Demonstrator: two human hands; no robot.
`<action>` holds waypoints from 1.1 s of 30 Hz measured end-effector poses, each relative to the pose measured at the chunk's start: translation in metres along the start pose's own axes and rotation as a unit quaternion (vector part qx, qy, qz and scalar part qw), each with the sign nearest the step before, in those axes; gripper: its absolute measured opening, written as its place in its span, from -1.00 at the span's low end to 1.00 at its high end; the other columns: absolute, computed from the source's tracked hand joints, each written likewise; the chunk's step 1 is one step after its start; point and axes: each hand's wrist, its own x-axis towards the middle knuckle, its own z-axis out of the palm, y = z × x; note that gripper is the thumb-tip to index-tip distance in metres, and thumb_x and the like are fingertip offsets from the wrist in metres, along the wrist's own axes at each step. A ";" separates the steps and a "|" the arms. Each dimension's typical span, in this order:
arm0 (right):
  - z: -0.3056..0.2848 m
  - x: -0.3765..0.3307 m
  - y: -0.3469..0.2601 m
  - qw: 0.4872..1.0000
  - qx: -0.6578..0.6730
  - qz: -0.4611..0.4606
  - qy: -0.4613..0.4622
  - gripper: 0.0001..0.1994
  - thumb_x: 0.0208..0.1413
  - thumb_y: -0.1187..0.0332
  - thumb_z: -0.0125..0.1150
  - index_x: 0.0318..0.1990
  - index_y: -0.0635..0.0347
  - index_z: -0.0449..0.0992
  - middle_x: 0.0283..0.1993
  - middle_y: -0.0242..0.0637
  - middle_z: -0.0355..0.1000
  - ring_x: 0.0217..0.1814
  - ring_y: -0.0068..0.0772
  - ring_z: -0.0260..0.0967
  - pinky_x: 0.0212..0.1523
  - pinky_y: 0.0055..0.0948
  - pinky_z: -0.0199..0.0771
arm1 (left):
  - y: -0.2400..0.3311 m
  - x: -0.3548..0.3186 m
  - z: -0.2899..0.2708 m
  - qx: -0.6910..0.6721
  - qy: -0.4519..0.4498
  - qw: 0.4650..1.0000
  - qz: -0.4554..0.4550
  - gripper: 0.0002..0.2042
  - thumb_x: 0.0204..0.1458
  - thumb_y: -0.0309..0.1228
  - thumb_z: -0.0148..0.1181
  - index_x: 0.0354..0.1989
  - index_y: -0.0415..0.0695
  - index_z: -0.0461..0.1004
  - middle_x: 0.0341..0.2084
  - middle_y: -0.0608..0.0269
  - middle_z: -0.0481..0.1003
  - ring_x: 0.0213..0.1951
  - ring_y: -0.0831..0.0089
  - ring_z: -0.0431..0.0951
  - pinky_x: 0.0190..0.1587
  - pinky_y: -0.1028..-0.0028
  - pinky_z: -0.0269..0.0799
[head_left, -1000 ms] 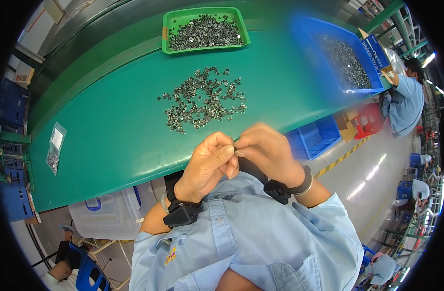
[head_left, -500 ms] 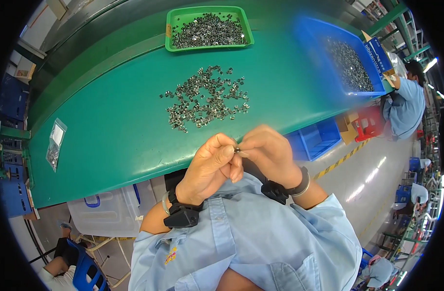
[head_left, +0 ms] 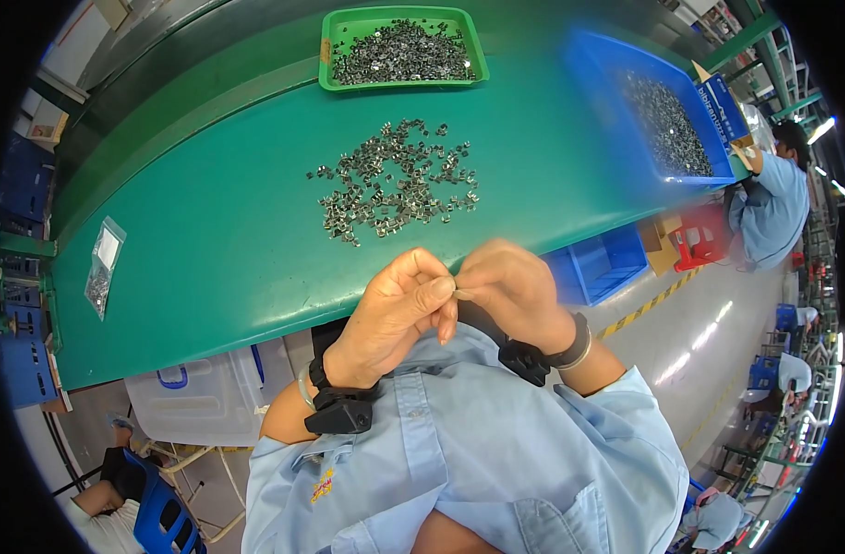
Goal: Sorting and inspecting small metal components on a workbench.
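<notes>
My left hand (head_left: 406, 305) and my right hand (head_left: 510, 286) meet fingertip to fingertip at the near edge of the green table (head_left: 219, 249). Both are closed in a pinch. A small metal part is between them; the fingertips now hide nearly all of it. Beyond my hands, a loose spread of small shiny metal parts (head_left: 386, 198) lies on the table. Further back stands a green tray (head_left: 482, 69) holding many more small metal pieces (head_left: 404, 54).
At the right, a blue bin (head_left: 598, 92) holds a heap of small metal parts. A clear plastic bag (head_left: 104, 268) lies at the left. Another blue bin (head_left: 598, 268) and a lidded clear box (head_left: 196, 402) are below table height. A co-worker (head_left: 773, 198) sits at the far right.
My fingertips have closed further over the small metal part, which showed dark between them before. The view has shifted slightly; the hands stay in nearly the same place.
</notes>
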 end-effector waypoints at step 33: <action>-0.040 0.174 0.065 0.991 -0.034 0.130 -0.023 -0.85 0.11 0.41 0.14 -0.20 0.27 0.43 -0.30 -0.41 0.43 -0.26 -0.62 0.36 -0.20 -0.58 0.42 | 0.015 0.010 -0.011 -0.027 0.025 0.998 0.045 -0.84 0.21 -0.37 -0.07 -0.12 -0.16 0.30 -0.45 0.19 0.41 -0.54 0.48 0.39 -0.46 0.45 0.38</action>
